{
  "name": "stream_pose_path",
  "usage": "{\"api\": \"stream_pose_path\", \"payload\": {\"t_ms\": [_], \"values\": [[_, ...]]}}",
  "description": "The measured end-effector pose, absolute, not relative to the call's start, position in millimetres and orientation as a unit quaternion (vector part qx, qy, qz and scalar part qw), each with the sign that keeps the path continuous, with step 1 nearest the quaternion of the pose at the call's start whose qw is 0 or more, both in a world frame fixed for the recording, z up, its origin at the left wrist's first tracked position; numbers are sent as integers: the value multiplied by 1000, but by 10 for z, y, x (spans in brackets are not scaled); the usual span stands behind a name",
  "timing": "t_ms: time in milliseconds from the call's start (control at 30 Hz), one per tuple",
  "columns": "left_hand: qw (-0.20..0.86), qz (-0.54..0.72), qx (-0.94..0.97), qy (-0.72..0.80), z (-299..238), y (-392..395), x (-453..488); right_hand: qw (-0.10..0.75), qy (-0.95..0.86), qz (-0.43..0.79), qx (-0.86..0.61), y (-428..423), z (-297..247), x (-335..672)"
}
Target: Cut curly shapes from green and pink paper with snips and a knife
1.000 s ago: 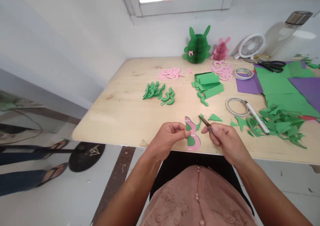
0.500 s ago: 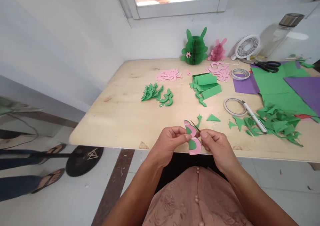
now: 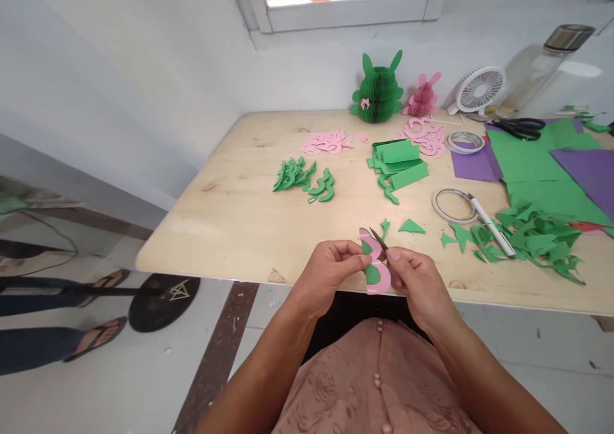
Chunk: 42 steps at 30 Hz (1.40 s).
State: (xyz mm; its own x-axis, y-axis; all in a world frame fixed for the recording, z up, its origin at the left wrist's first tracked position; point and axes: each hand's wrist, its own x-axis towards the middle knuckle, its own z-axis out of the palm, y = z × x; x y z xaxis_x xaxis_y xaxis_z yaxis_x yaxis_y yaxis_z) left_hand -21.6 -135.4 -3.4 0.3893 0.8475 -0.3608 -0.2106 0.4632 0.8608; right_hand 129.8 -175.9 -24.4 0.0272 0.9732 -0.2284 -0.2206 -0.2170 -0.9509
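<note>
My left hand (image 3: 330, 271) pinches a scalloped paper piece (image 3: 382, 278), pink layered over green, at the table's front edge. In my right hand (image 3: 415, 280) is a small pair of scissors (image 3: 378, 240); the fingers cover the handles, and the blades lie at the paper's upper right edge. Just beyond the blades lies a green paper scrap (image 3: 385, 227), with a green triangle (image 3: 412, 226) to its right. Cut green scalloped pieces (image 3: 292, 174) and pink ones (image 3: 328, 142) sit farther back.
Folded green paper strips (image 3: 407, 175), a tape ring (image 3: 455, 206), a white pen (image 3: 492, 226) and a heap of green scraps (image 3: 537, 239) lie to the right. Black scissors (image 3: 519, 128), a green paper rabbit (image 3: 381, 95), a fan (image 3: 480, 90) and a bottle (image 3: 542, 69) stand behind. Someone's feet (image 3: 103, 338) show at left.
The scissor blades have turned slightly and now look a little more parted at the paper's edge. The whole view has shifted slightly; both hands keep their grip.
</note>
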Motion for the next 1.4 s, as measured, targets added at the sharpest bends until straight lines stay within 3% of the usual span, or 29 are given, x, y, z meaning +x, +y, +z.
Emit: {"api": "stream_pose_path", "payload": {"t_ms": [1400], "values": [[744,359,366,429,-34,-1320,-145,526,-323,606,-502,-1733,-293,1263]]}}
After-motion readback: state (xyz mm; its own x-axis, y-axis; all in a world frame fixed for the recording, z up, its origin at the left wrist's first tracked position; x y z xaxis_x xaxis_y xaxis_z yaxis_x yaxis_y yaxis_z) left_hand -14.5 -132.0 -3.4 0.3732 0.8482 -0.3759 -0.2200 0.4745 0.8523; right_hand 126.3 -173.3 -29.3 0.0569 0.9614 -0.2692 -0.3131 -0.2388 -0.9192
